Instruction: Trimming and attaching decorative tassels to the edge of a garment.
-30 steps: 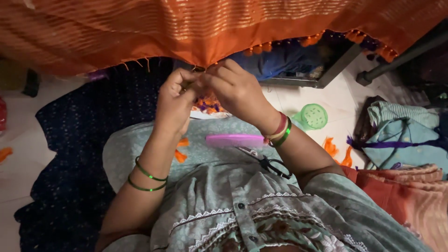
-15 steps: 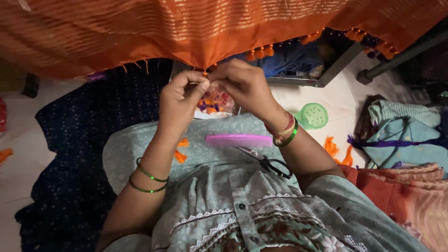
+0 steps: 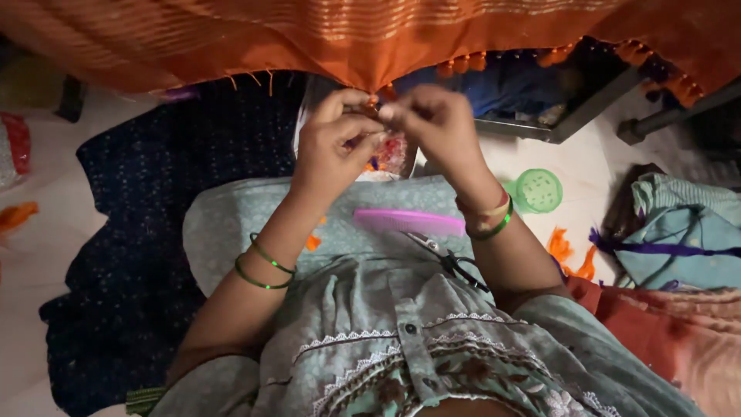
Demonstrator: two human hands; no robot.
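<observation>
Both hands meet at the lower edge of the orange cloth (image 3: 347,38), where I see the left hand (image 3: 336,147) and right hand (image 3: 436,127) raised over the lap, fingers pinched shut on a small tassel (image 3: 373,100) at the hem. By my reading, tassels already hang along the hem to the right; the stretch to the left looks unfinished. A pink comb (image 3: 409,222) and scissors (image 3: 455,262) lie on the lap.

A home, with sewing done on the floor: a pale tiled floor (image 3: 46,255), a dark rug (image 3: 154,232), folded clothes (image 3: 679,232) heaped at one side, orange cloth (image 3: 347,35) hanging overhead, comb (image 3: 409,222) and scissors (image 3: 455,262) on the lap.
</observation>
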